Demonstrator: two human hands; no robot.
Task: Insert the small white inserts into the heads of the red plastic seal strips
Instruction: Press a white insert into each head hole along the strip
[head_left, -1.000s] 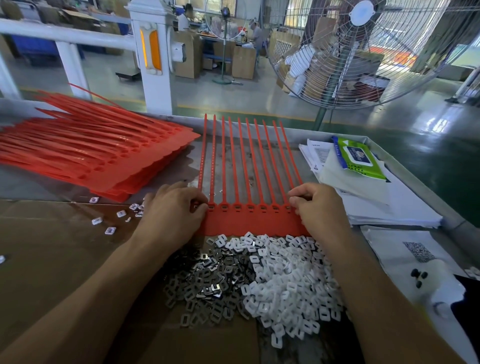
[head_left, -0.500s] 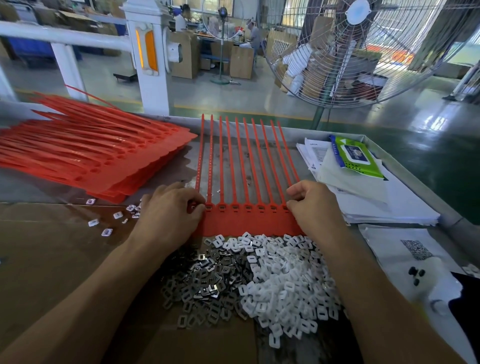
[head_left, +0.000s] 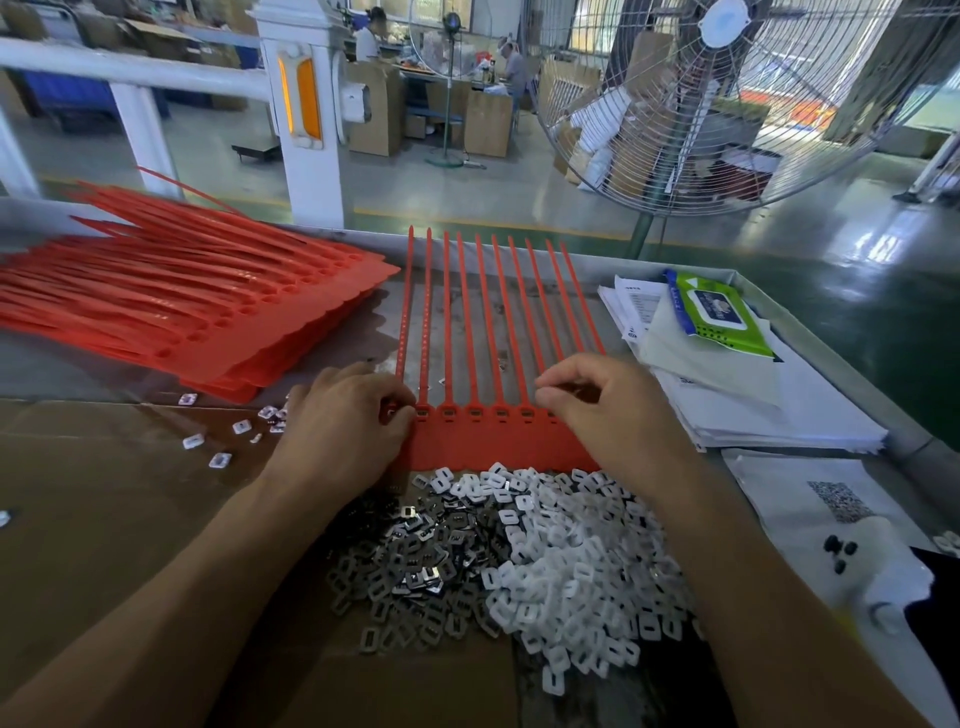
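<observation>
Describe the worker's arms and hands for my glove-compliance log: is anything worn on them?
Nothing shows: the left hand and right hand are bare, without gloves, rings or a watch. Both forearms are bare too; no sleeves reach into view.

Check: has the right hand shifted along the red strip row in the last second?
Yes. The right hand moved left along the red strip row, now covering more of its rightmost heads.
</observation>
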